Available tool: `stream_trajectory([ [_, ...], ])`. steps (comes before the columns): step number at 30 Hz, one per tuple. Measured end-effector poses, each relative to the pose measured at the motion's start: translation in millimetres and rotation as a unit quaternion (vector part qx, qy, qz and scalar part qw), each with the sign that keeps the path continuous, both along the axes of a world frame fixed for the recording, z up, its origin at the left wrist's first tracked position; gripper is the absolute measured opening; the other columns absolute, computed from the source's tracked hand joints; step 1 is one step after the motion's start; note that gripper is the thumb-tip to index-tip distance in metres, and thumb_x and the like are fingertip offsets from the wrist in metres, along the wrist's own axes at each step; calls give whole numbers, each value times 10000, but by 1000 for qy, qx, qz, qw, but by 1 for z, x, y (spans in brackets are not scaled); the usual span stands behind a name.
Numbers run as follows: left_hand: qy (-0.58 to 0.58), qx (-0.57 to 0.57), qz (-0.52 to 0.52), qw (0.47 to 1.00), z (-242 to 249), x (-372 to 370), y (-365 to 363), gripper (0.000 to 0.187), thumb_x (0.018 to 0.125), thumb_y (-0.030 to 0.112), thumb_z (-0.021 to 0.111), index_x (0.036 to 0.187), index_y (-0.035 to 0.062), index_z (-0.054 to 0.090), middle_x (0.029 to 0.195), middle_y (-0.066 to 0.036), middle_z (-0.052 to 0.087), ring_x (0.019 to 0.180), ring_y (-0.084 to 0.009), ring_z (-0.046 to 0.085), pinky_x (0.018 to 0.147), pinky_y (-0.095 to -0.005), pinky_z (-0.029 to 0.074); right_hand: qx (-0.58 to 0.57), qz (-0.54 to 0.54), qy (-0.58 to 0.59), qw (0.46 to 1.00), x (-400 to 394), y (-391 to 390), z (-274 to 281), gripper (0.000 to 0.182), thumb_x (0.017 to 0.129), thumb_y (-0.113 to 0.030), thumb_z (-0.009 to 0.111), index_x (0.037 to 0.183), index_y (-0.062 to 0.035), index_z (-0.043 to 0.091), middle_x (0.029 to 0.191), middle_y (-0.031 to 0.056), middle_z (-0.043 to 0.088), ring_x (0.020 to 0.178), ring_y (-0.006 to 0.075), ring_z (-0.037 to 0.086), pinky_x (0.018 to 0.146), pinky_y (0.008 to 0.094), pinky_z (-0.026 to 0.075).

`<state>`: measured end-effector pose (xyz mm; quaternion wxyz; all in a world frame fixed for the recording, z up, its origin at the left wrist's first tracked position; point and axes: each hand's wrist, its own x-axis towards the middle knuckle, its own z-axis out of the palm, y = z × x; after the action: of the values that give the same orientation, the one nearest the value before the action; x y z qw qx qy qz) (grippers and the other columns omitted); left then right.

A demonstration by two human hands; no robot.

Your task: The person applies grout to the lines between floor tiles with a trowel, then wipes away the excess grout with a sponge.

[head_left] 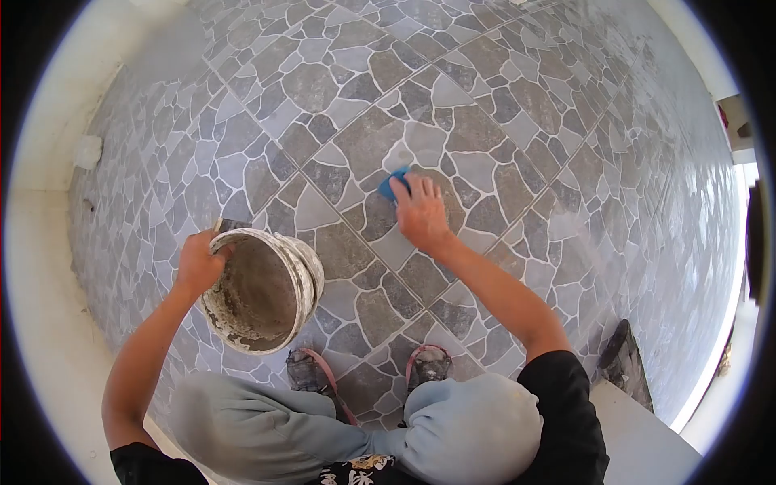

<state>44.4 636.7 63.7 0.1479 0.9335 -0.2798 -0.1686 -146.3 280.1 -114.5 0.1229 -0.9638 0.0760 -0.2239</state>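
A blue pad or cloth (394,185) lies against the stone-patterned tiles (368,139), with my right hand (421,212) closed on it; its exact shape is blurred. My left hand (202,260) grips the rim of a white, grout-smeared bucket (311,271), fingers outside and thumb over the edge. The bucket is tilted, its mouth facing me, and greyish-brown material (263,295) coats the inside. A dark, flat tool end (234,225) shows at the bucket's rim beside my left fingers; the rest of it is hidden.
My knees and sandalled feet (427,365) are at the bottom. A dark, worn object (626,364) stands at the lower right near a pale slab (638,436). A whitish lump (87,152) sits by the left wall (48,267).
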Motion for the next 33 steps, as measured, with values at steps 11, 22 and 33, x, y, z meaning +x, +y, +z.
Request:
stream_trajectory([
  [11, -28, -7, -15, 999, -4, 0, 2, 178, 825, 152, 739, 919, 0, 748, 814, -229, 701, 807, -444, 669, 730, -488, 506, -4, -400, -12, 916, 66, -169, -20, 327, 901, -137, 620, 1217, -61, 585, 1176, 207, 571, 1078, 404, 563, 893, 499, 472],
  [22, -13, -28, -35, 999, -3, 0, 3, 192, 838, 123, 722, 977, -8, 744, 884, -232, 727, 834, -415, 707, 749, -435, 532, 26, 108, -19, 994, 18, -20, -6, 412, 840, -85, 633, 1244, -162, 661, 1254, 108, 611, 1156, 304, 580, 991, 457, 444],
  [33, 7, -46, -42, 998, -9, -2, 2, 188, 874, 46, 671, 1038, -35, 715, 894, -180, 753, 821, -304, 734, 758, -378, 531, 44, 97, 22, 994, -126, 40, -3, 426, 833, -108, 621, 1256, -85, 670, 1023, 118, 568, 1007, 288, 587, 881, 431, 479],
])
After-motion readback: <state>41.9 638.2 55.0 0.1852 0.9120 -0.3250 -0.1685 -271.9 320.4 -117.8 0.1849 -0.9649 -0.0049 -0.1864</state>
